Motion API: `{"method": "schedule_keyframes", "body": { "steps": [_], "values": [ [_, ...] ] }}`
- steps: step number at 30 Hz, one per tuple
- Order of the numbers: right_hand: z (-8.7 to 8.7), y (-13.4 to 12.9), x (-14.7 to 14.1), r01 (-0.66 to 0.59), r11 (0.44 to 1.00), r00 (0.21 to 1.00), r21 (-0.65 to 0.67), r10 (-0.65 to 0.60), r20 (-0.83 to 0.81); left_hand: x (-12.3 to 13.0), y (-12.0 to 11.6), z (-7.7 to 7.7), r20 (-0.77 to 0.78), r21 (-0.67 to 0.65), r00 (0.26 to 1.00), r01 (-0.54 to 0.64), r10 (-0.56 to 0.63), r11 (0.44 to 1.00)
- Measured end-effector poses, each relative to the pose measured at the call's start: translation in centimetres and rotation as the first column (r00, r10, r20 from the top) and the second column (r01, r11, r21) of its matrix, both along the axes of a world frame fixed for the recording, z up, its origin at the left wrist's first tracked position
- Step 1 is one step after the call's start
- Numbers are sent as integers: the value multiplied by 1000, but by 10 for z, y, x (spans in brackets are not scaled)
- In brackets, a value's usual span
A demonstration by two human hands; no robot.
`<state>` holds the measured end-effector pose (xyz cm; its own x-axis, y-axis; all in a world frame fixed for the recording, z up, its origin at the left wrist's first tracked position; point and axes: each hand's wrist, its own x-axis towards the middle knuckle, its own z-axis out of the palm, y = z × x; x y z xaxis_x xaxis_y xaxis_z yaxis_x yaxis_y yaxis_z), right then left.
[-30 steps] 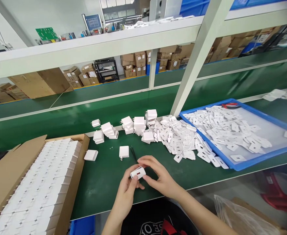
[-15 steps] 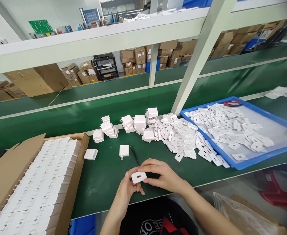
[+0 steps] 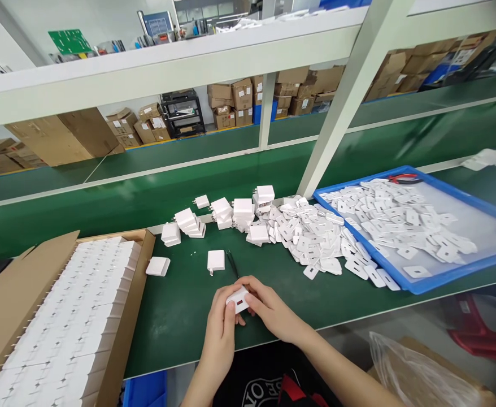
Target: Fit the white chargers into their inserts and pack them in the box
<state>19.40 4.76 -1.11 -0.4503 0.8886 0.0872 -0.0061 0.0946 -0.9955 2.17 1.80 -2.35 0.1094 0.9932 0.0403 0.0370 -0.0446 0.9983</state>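
Observation:
A white USB wall charger (image 3: 237, 299) is held between both hands, its face with the dark red port slot turned up toward me. My left hand (image 3: 221, 314) grips its left side, with the thumb on the face. My right hand (image 3: 267, 305) closes on the right side, its thumb also pressing the face. Just beyond my fingers lie black tweezers (image 3: 232, 264). A single white charger (image 3: 216, 260) sits beside them, its prongs toward me. Whatever the fingers do beneath the held charger is hidden.
An open carton (image 3: 125, 316) packed with white chargers stands at left. Stacked chargers (image 3: 243, 208) line the bench's back edge. Loose white face plates (image 3: 311, 237) spread toward a blue-rimmed tray (image 3: 417, 285) holding more plates and red-handled pliers (image 3: 403, 178). A slanted post (image 3: 336, 107) rises behind.
Both thumbs have come onto the charger's face, and my right fingers have moved from its top edge to its side. At the back, one small charger has shifted right.

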Motion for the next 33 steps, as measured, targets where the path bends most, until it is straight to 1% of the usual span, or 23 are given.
{"method": "schedule_keyframes", "body": {
  "steps": [3, 5, 7, 10, 14, 17, 20, 24, 27, 30, 33],
  "values": [
    [-8, -1, -11, 48, 997, 994, -63, -54, -98, 1, 0, -3, -29, 6, 999, -26, 26, 1000],
    [-15, -1, -14, 82, 995, 990, -58, -88, -112, 0, 1, -5, -48, 18, 998, -36, 37, 999],
    [-22, -1, -14, 107, 994, 987, -32, -110, -121, -2, 2, -8, -74, 62, 997, -17, 21, 998],
    [-27, -1, -11, 95, 995, 983, -42, -100, -152, -5, 5, -13, -117, 127, 993, 37, -23, 991],
    [-28, 1, -9, 67, 996, 986, -56, -75, -146, -6, 5, -18, -111, 144, 992, 73, -58, 987],
    [-29, 1, -12, 81, 996, 988, -45, -86, -125, -2, 3, -20, -67, 123, 997, 55, -46, 991],
    [-33, 0, -15, 116, 992, 985, -43, -120, -120, 1, 2, -24, -72, 119, 997, 30, -21, 992],
    [-39, -5, -15, 156, 988, 980, -7, -155, -122, 1, 5, -31, -112, 168, 994, 6, 13, 986],
    [-39, -6, -14, 175, 985, 978, 11, -172, -122, -1, 9, -35, -132, 232, 991, 5, 26, 973],
    [-37, -6, -15, 177, 984, 978, 7, -175, -116, -3, 10, -36, -150, 266, 988, 12, 29, 964],
    [-35, -5, -16, 198, 980, 976, 2, -197, -88, -3, 9, -33, -147, 228, 989, 28, 6, 973]
  ]
}}
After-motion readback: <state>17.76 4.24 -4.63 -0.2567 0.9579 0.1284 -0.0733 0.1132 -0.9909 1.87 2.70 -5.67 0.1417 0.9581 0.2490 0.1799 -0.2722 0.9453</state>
